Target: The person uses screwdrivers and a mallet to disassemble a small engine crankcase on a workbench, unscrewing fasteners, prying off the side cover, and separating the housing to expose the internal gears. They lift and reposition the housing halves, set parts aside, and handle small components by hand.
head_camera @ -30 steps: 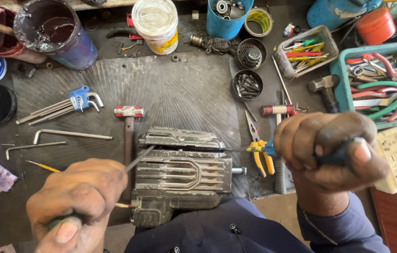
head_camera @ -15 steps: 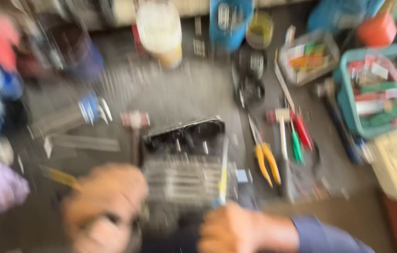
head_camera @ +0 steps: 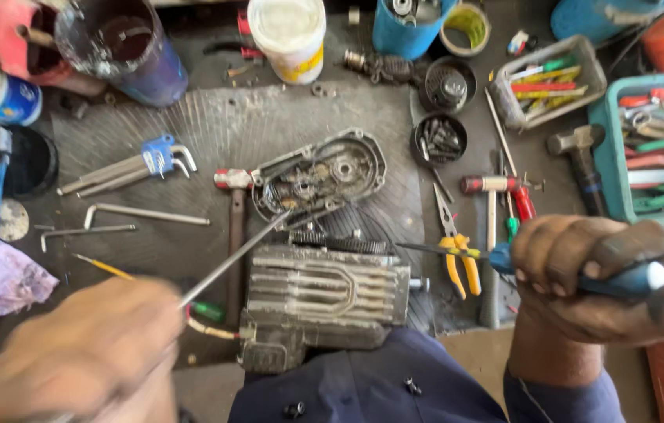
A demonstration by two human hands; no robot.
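Two screwdrivers meet at our ribbed grey metal housing [head_camera: 324, 301], which lies at the table's near edge, just above our dark blue clothing. Our right hand [head_camera: 606, 278], at 3 o'clock from it, is clenched around a blue-handled screwdriver [head_camera: 504, 257] whose tip reaches the gears on the housing's top edge. Our left hand [head_camera: 81, 356], blurred at 8 o'clock, grips a long thin screwdriver [head_camera: 230, 262] pointing at the round grey cover [head_camera: 320, 176], tilted up at 12 o'clock. Yellow-handled pliers [head_camera: 457, 254] lie just right of the housing. At 12 o'clock farther out stands a white tub with a yellow label [head_camera: 289, 35]; at 10 o'clock, a blue-clipped hex key set [head_camera: 132, 168].
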